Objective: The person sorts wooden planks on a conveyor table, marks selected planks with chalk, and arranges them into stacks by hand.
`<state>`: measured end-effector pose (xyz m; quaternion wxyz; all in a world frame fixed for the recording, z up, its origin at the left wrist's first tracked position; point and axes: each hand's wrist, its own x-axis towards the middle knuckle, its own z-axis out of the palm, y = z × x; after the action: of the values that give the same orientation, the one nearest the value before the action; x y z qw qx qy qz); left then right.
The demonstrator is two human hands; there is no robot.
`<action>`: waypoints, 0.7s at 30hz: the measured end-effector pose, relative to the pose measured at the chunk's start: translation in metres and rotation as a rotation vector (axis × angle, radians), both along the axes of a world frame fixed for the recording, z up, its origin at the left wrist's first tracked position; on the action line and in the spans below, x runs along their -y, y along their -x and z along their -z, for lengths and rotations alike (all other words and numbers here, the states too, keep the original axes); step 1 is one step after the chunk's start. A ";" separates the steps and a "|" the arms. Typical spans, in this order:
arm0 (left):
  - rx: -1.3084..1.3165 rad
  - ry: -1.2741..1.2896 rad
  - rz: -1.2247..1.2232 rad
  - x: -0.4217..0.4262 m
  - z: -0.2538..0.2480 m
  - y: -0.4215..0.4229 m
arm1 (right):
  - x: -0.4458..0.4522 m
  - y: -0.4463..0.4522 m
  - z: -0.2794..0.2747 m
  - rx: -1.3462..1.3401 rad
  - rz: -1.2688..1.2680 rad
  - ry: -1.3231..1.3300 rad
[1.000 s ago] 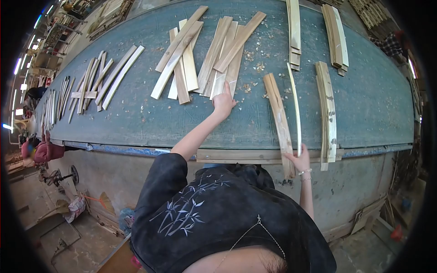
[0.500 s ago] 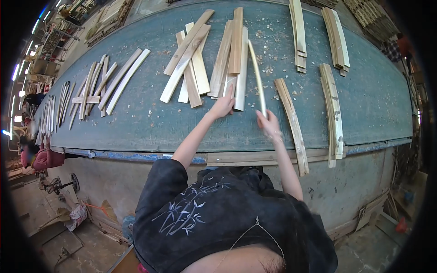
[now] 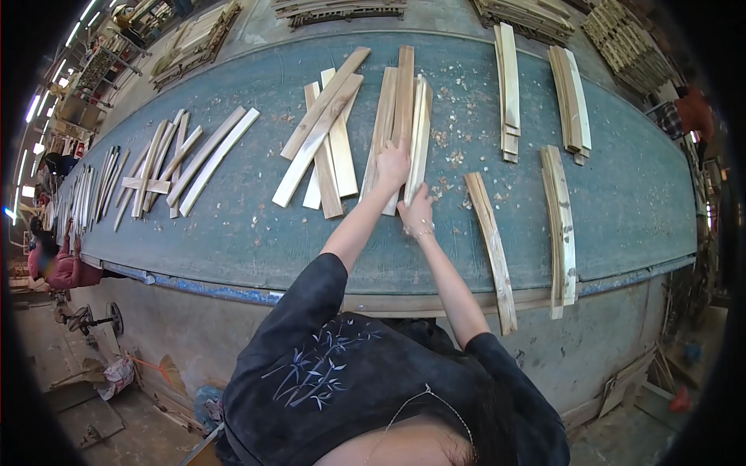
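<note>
My left hand [image 3: 394,165] is closed around the lower part of a brown wooden slat [image 3: 404,97] in the middle pile. Its fingertips are partly hidden. Close by on the right, my right hand [image 3: 417,213] grips the near end of a pale wooden slat [image 3: 420,132], which lies alongside the brown one. Another slat [image 3: 381,116] rests at the pile's left side. Farther left, several slats [image 3: 322,136] lie crossed over one another. To the right of my hands, a single rough-edged slat [image 3: 491,248] sticks out over the table's front edge.
The green table [image 3: 373,264] carries scattered wood chips. Slat stacks [image 3: 509,93] lie at the right, one [image 3: 561,233] near the front edge. More strips [image 3: 144,167] lie at the left. A person in a pink top [image 3: 68,268] is at the far left, another person [image 3: 691,116] at the far right.
My right hand has brought the pale slat left against the middle pile. My left hand has moved up onto the brown slat and closed. The camera view has shifted slightly.
</note>
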<state>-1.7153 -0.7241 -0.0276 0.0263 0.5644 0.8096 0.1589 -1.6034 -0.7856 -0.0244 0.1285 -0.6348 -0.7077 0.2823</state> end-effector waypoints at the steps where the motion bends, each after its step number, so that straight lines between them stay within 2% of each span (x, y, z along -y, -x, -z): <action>1: -0.002 -0.006 -0.003 -0.004 -0.001 0.002 | -0.003 -0.006 -0.003 -0.088 -0.002 0.047; 3: -0.044 0.046 0.073 0.000 0.003 0.001 | -0.017 -0.024 0.017 -0.286 0.012 0.043; 5: -0.120 0.008 0.096 0.005 0.003 0.004 | -0.026 -0.042 0.021 -0.589 -0.016 0.251; 6: -0.060 0.040 0.071 0.005 -0.004 0.005 | -0.031 -0.048 0.018 -0.587 -0.019 0.255; 8: -0.003 0.079 0.040 0.006 -0.010 0.003 | -0.033 -0.052 -0.019 -1.063 0.142 0.671; 9: -0.042 0.137 0.014 0.003 -0.011 -0.002 | -0.034 -0.050 -0.027 -1.064 0.138 0.676; 11: -0.085 0.196 -0.015 0.001 -0.024 -0.007 | -0.037 -0.045 -0.037 -1.207 0.231 0.887; 13: 0.313 0.339 -0.102 0.000 -0.039 -0.013 | -0.041 -0.045 -0.041 -1.238 0.216 0.892; 14: 0.312 0.338 -0.101 0.005 -0.041 -0.008 | -0.043 -0.046 -0.043 -1.268 0.207 0.896; 16: 1.536 0.194 0.139 0.027 -0.045 0.007 | -0.047 -0.052 -0.050 -1.242 0.201 0.873; 17: 1.532 0.201 0.133 0.040 -0.057 0.006 | -0.047 -0.058 -0.056 -1.186 0.206 0.848; 19: 2.388 -0.032 0.093 0.071 -0.091 -0.004 | -0.045 -0.063 -0.054 -1.101 0.186 0.815; 20: 2.469 -0.028 -0.048 0.076 -0.092 -0.005 | -0.045 -0.062 -0.055 -1.064 0.160 0.779; 21: 2.467 -0.031 -0.051 0.078 -0.078 -0.003 | -0.045 -0.061 -0.056 -1.028 0.133 0.740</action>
<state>-1.7119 -0.8017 0.0502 0.7628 0.0212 0.2522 0.5951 -1.5423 -0.7410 0.0320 0.2414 -0.4632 -0.3702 0.7682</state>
